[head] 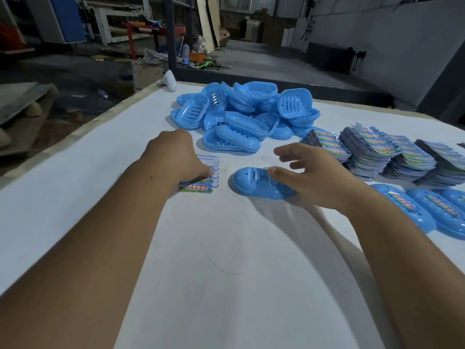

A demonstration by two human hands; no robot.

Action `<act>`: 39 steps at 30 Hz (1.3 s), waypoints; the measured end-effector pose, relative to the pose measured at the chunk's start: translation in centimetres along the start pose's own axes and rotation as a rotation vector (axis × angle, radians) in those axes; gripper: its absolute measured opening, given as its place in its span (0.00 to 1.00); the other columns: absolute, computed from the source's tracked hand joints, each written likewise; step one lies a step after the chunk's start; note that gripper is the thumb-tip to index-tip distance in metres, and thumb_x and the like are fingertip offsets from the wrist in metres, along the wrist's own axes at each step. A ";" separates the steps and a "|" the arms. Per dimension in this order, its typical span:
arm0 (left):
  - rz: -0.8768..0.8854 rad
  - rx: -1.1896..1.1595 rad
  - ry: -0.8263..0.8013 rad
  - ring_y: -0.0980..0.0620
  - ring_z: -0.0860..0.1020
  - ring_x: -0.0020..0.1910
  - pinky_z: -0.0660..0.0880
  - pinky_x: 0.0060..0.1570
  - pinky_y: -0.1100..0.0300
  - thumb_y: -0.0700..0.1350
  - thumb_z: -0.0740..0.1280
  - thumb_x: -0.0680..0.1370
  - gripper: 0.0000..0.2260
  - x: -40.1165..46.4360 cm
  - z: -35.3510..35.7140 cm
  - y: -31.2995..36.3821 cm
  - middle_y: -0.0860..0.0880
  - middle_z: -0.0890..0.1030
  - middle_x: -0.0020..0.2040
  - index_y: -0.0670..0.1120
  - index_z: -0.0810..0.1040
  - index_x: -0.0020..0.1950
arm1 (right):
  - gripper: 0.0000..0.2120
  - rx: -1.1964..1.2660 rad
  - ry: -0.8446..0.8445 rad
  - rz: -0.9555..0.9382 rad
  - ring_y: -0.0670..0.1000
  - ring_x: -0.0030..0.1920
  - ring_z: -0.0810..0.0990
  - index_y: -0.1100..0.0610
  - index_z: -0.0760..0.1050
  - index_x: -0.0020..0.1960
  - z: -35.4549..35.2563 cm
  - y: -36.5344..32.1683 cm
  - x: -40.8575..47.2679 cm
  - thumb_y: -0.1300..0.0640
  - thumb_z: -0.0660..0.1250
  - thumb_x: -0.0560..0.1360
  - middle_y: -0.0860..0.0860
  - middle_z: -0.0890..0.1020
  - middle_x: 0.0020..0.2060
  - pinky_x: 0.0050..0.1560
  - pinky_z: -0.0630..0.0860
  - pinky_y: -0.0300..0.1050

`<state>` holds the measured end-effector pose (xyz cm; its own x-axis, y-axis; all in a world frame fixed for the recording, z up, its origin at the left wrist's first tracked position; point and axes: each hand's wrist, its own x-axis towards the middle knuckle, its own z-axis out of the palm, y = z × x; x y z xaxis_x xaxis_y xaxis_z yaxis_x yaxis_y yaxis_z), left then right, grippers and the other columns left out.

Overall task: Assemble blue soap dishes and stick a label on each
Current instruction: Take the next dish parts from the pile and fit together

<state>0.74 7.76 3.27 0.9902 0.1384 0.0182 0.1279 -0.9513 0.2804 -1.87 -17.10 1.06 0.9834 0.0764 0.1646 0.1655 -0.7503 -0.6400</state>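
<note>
An assembled blue soap dish (254, 183) lies upside down on the white table (226, 260) in front of me. My right hand (309, 172) hovers over its right end with fingers spread, the thumb touching the dish. My left hand (178, 154) rests on a small stack of labels (201, 183) to the left of the dish, its fingers curled down onto the top label. A heap of loose blue soap dish halves (241, 112) lies farther back.
Stacks of printed label sheets (382, 152) fill the right side. Finished labelled dishes (422, 210) lie in a row at the right edge. A white object (169, 80) sits at the table's far corner. The table's left edge drops to a cluttered workshop floor.
</note>
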 end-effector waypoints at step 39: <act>0.219 -1.033 -0.102 0.64 0.82 0.32 0.71 0.25 0.73 0.41 0.75 0.75 0.08 -0.7 1.1 3.7 0.52 0.84 0.49 0.53 0.82 0.50 | 0.17 0.554 0.167 0.072 0.41 0.40 0.86 0.48 0.75 0.63 0.3 -2.0 0.3 0.56 0.74 0.77 0.43 0.87 0.38 0.36 0.81 0.35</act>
<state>0.61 3.89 3.24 0.9920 -0.0775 0.1000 -0.1165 -0.2501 0.9612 -1.92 -15.37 2.13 0.9760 -0.1008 0.1932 0.1569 -0.2905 -0.9439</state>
